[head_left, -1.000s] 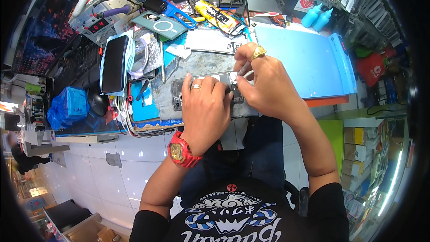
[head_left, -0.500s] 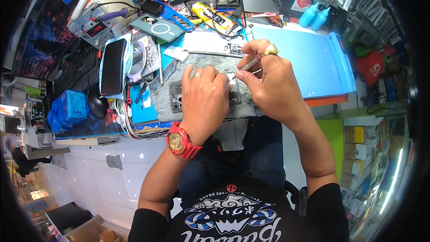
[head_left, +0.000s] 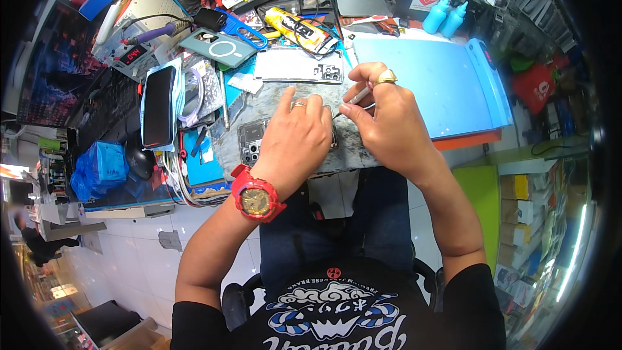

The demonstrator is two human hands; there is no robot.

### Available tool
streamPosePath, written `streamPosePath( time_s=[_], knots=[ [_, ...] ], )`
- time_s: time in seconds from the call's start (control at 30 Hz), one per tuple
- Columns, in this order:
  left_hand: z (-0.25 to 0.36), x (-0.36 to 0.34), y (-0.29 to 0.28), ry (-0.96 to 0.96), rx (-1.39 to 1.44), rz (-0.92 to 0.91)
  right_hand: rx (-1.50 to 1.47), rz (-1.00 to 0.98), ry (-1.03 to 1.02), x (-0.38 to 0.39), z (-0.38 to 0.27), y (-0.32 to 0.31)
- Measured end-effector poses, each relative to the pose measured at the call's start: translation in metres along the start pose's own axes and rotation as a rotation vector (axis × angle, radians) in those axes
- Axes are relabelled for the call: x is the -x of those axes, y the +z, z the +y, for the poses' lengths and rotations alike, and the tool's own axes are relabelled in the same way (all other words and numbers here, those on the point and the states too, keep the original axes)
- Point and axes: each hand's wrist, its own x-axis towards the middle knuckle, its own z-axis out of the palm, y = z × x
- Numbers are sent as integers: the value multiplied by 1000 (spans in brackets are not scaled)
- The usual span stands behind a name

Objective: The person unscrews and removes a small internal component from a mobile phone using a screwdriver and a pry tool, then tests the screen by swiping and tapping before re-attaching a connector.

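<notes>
An opened smartphone [head_left: 251, 137] lies on the grey stained work mat, its camera lenses and inner parts bared at the left end. My left hand [head_left: 295, 139] covers its middle, fingers bent over the far edge to hold it; the thumb is out of sight. Pinched in my right hand [head_left: 396, 120] is a slim silver pen-shaped tool [head_left: 360, 95] with a thin dark tip. That tip points down at the phone's right end, by my left fingertips. Whether it touches is too small to tell. Just beyond is a white phone back panel [head_left: 288, 65] with camera openings.
A blue mat [head_left: 421, 84] spreads to the right. Left are a dark-screened phone [head_left: 159, 107], a coiled cable [head_left: 190, 97] and a grey-green phone cover [head_left: 219, 47]. A yellow tube [head_left: 301, 31] lies at the back, with two blue bottles [head_left: 444, 18] at the back right.
My left index finger has spread away from the other fingers, and the left hand has shifted slightly over the phone. My right hand keeps its pinch on the tool. The whole view has shifted slightly.
</notes>
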Motion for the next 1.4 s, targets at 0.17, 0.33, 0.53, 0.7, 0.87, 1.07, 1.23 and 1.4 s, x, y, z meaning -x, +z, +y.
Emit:
streamPosePath(
  time_s=[0.17, 0.33, 0.53, 0.7, 0.87, 1.07, 1.23, 1.4],
  knots=[
    [-3, 3, 2, -8, 29, 22, 18, -24, -3, -1, 4, 1],
    [-3, 3, -2, -7, 33, -1, -22, -14, 2, -1, 5, 1],
    [1, 1, -1, 29, -46, 6, 43, -69, 12, -2, 6, -1],
    [4, 0, -1, 24, -51, -17, 192, -53, -146, -4, 10, 1],
    [-2, 6, 9, -1, 64, 121, 340, -90, -206, -5, 4, 3],
    [-26, 3, 6, -111, 23, 45, 218, -177, -298, -11, 6, 5],
    [-41, 6, 2, -210, 48, -47, 406, -169, -223, -12, -1, 4],
    [-43, 11, 0, -259, 64, -27, 340, -164, -240, -11, -7, 6]
  ],
)
